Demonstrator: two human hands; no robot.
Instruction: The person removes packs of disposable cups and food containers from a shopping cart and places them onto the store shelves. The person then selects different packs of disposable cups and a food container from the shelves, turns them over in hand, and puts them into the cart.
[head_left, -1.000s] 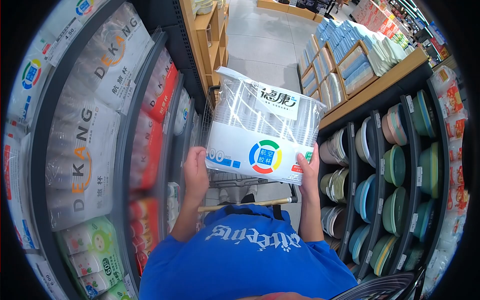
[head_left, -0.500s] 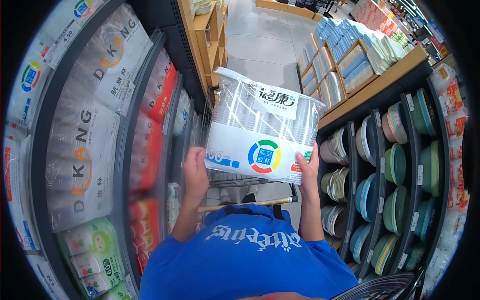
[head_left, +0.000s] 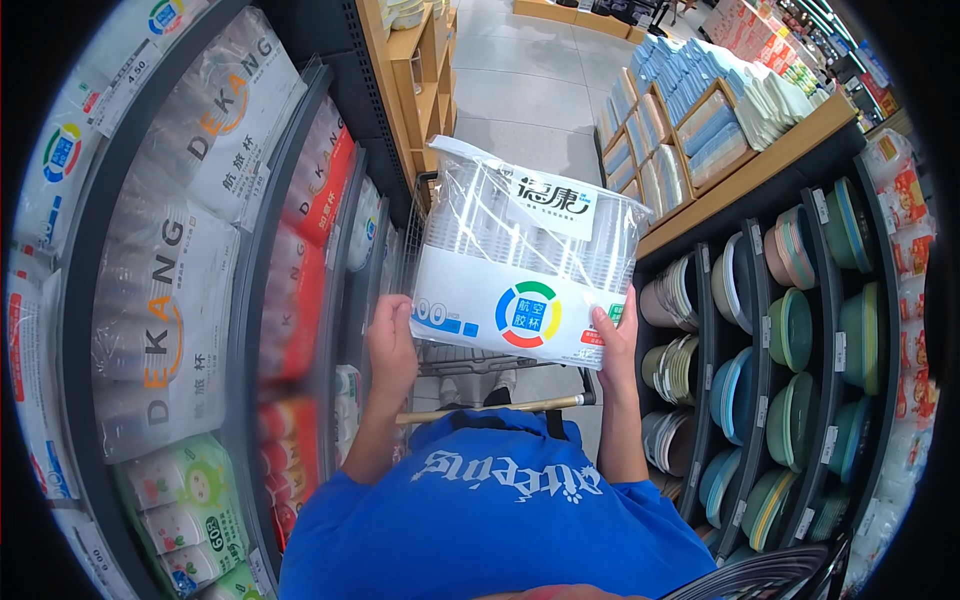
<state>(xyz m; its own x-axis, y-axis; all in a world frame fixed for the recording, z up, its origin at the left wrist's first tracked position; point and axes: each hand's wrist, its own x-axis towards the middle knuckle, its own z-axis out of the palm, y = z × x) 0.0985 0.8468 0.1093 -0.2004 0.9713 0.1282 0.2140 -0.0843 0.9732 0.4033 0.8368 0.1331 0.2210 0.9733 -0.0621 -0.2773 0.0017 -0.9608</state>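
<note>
A clear plastic pack of disposable cups is held up in front of me, tilted slightly, its white label with a coloured ring facing me. My left hand grips its lower left edge, with the fingers mostly hidden behind the pack. On the lower right corner, my right hand has its thumb on the front and its other fingers behind. Below the pack, the handle of a shopping cart crosses in front of my blue shirt.
Shelves on the left hold large bagged cup packs and red-labelled packs. To the right, stacked bowls fill dark shelves. Folded towels lie on a wooden display ahead, beside the tiled floor.
Both hands keep the same hold, and the pack stays almost in place. Its printed front has shifted very slightly left.
</note>
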